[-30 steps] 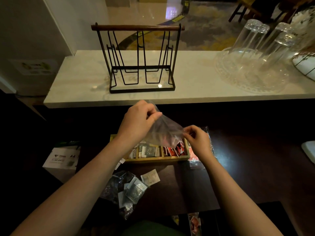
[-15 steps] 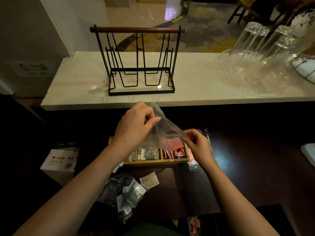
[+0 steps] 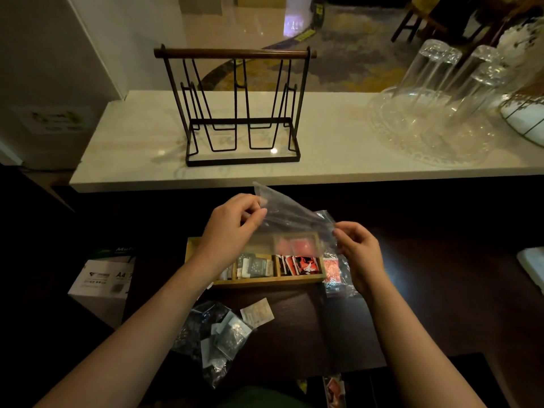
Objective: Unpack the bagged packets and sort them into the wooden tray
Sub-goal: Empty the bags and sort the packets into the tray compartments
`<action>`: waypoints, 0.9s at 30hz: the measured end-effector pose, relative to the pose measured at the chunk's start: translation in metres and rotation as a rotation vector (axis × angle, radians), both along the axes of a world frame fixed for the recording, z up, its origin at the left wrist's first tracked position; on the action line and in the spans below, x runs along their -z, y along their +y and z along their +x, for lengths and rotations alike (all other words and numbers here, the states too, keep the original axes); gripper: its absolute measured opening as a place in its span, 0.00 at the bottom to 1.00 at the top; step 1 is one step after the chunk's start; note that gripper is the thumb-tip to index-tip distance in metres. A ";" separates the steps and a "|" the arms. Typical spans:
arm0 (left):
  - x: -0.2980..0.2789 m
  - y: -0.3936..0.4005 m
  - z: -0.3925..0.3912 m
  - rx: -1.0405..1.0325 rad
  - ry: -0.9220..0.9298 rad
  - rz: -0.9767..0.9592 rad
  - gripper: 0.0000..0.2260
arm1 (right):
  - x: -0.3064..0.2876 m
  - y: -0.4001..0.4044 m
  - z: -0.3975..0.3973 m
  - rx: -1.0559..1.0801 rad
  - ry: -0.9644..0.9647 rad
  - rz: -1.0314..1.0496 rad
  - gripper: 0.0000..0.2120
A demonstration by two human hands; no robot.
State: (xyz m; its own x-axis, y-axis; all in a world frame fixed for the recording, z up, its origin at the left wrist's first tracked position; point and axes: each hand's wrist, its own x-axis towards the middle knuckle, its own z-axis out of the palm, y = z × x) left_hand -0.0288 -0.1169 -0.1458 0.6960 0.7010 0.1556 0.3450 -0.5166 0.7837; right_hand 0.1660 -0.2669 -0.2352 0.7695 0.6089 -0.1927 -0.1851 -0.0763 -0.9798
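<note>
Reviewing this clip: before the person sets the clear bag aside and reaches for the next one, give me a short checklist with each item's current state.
1. Clear bag held by both hands: ok, left hand pinches one edge, right hand the other.
2. Bag emptied: cannot tell, red packets show through it but may lie in the tray behind.
3. Wooden tray within reach: ok, directly under the hands.
4. Red packets sorted: ok, in the right compartment.
5. Dark packets sorted: ok, in the neighbouring compartment.
6. More to unpack: not ok, bagged packets still lie in front of the tray.

Wooden tray [image 3: 266, 281] before the wire rack [image 3: 241, 113], loose packets [image 3: 229, 334] nearer, glasses [image 3: 435, 81] far right.
</note>
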 end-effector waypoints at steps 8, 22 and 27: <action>0.058 -0.017 -0.025 0.034 0.314 -0.031 0.03 | 0.039 -0.026 0.009 0.546 0.295 0.019 0.10; 0.110 -0.003 -0.067 -0.165 0.337 -0.064 0.07 | 0.102 -0.047 -0.013 0.136 -0.097 -0.799 0.20; 0.122 0.017 -0.096 -0.501 0.401 0.020 0.08 | 0.079 -0.038 -0.031 0.038 -0.452 -0.839 0.23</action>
